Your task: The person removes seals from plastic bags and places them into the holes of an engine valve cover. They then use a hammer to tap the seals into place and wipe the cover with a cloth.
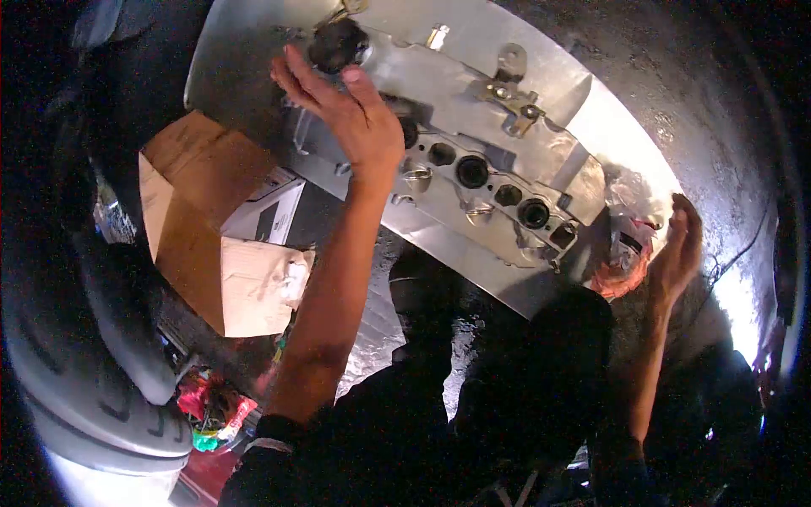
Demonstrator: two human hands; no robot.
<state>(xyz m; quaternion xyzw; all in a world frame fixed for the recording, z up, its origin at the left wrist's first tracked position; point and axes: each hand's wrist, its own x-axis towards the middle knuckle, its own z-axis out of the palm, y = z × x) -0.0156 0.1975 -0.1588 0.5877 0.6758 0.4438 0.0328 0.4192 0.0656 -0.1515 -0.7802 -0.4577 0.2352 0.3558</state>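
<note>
Head view: left hand (359, 118) touches black cap (336, 42) on casting (498, 182).

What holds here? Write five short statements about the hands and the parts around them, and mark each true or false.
1. The left hand reaches up to a dark round part at one end of the metal casting. True.
2. The cardboard box is sealed shut. False: its flaps stand open.
3. The right hand is beside a plastic packet at the edge of the metal sheet. True.
4. Each hand holds a wrench. False: no tool shows in either hand.
5. The metal casting lies on top of the cardboard box. False: it lies on the metal sheet, with the box beside it.
</note>
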